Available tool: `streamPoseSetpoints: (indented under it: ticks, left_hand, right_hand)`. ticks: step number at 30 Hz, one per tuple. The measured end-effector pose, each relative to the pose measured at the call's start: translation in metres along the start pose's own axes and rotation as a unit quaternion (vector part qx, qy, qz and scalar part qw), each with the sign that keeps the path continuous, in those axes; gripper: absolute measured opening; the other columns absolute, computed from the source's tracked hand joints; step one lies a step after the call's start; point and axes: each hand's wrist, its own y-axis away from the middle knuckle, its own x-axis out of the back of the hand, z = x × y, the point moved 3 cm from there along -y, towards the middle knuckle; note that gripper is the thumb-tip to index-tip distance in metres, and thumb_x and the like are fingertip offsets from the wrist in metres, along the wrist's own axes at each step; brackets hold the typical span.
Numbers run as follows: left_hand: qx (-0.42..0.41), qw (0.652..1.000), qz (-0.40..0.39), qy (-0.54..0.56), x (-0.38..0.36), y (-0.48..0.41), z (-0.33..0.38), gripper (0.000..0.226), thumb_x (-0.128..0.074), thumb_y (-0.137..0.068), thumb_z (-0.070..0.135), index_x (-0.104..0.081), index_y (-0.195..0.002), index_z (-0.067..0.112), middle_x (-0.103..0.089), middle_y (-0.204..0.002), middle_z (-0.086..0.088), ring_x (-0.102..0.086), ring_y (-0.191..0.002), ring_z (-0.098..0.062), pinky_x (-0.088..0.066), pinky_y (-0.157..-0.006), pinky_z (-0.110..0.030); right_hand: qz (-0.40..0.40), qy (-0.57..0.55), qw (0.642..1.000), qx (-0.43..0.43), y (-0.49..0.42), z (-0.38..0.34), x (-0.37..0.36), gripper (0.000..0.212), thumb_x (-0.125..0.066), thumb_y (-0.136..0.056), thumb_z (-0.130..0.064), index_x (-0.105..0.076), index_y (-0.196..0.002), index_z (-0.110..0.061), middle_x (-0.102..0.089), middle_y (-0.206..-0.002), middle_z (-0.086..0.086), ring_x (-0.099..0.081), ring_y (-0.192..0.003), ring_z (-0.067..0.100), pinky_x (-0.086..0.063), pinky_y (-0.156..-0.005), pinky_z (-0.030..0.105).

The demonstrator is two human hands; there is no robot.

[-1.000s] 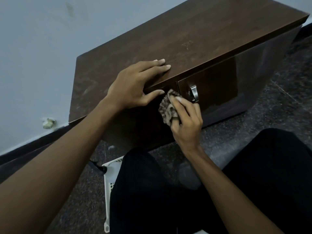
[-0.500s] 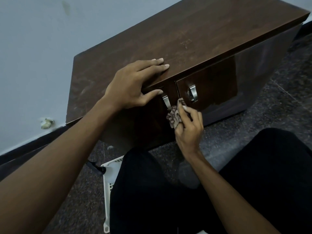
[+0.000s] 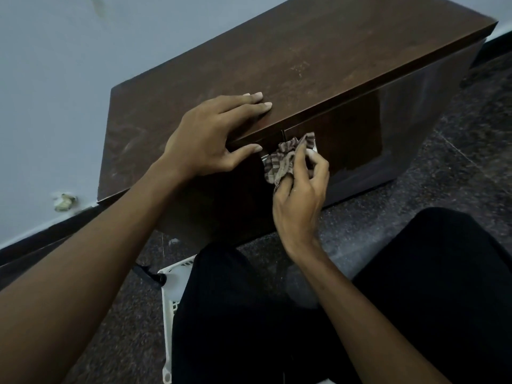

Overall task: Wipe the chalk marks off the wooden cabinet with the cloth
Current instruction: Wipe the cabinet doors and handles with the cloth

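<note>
Head: right hand (image 3: 300,195) grips cloth (image 3: 282,162) against cabinet (image 3: 304,59) front; left hand (image 3: 210,137) atop.

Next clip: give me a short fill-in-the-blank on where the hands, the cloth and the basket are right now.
1. The left hand lies flat, fingers straight, on the cabinet's ____ surface.
2. The right hand presses the striped cloth against the cabinet's ____ face.
3. The plastic basket on the floor is ____ in colour.

Missing words: top; front; white.
</note>
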Motion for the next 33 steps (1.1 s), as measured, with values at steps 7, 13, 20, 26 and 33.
streamPoseSetpoints:
  ticks: [7,13,20,26,33]
  left_hand:
    - [0.000,1.000,-0.003,0.002,0.001,-0.001,0.000,0.061,-0.071,-0.093,0.046,-0.055,-0.148,0.025,-0.054,-0.154,0.003,-0.050,-0.142,-0.016,-0.048,-0.111,-0.043]
    - [-0.001,1.000,-0.008,0.002,0.000,0.000,0.000,0.061,-0.070,-0.093,0.046,-0.055,-0.148,0.025,-0.054,-0.154,0.003,-0.051,-0.142,-0.017,-0.048,-0.110,-0.045]
    - [-0.003,1.000,-0.004,0.005,0.001,0.000,0.000,0.061,-0.069,-0.093,0.048,-0.055,-0.147,0.025,-0.054,-0.153,0.002,-0.051,-0.142,-0.017,-0.048,-0.111,-0.044]
    - [-0.005,1.000,-0.003,0.004,0.001,0.000,-0.001,0.061,-0.070,-0.093,0.047,-0.056,-0.147,0.024,-0.054,-0.153,0.002,-0.051,-0.142,-0.018,-0.048,-0.111,-0.044]
    - [-0.006,1.000,0.002,0.007,0.002,-0.001,0.002,0.061,-0.071,-0.092,0.046,-0.057,-0.146,0.023,-0.055,-0.152,0.001,-0.052,-0.141,-0.018,-0.048,-0.111,-0.043]
  right_hand:
    - [-0.081,0.042,0.995,-0.047,0.024,0.030,-0.009,0.056,-0.054,-0.096,-0.002,-0.041,-0.149,-0.008,-0.045,-0.130,0.009,-0.056,-0.107,0.025,-0.055,-0.085,0.030]
    - [-0.093,-0.063,0.986,-0.120,0.028,0.033,-0.018,0.047,-0.047,-0.099,-0.017,-0.045,-0.145,-0.008,-0.043,-0.127,0.010,-0.060,-0.097,0.025,-0.056,-0.090,0.042]
    - [-0.066,-0.048,0.995,-0.064,0.005,0.002,-0.009,0.059,-0.043,-0.093,-0.010,-0.037,-0.151,-0.013,-0.041,-0.129,0.004,-0.055,-0.110,0.028,-0.053,-0.090,0.048]
    - [-0.104,-0.003,0.988,-0.118,0.020,0.021,-0.006,0.074,-0.057,-0.083,0.007,-0.036,-0.152,-0.014,-0.040,-0.139,0.013,-0.050,-0.120,0.031,-0.053,-0.094,0.043]
    - [-0.074,-0.065,0.994,-0.055,-0.004,-0.003,0.000,0.053,-0.043,-0.093,-0.008,-0.044,-0.147,-0.005,-0.046,-0.120,0.007,-0.055,-0.105,0.021,-0.055,-0.086,0.038]
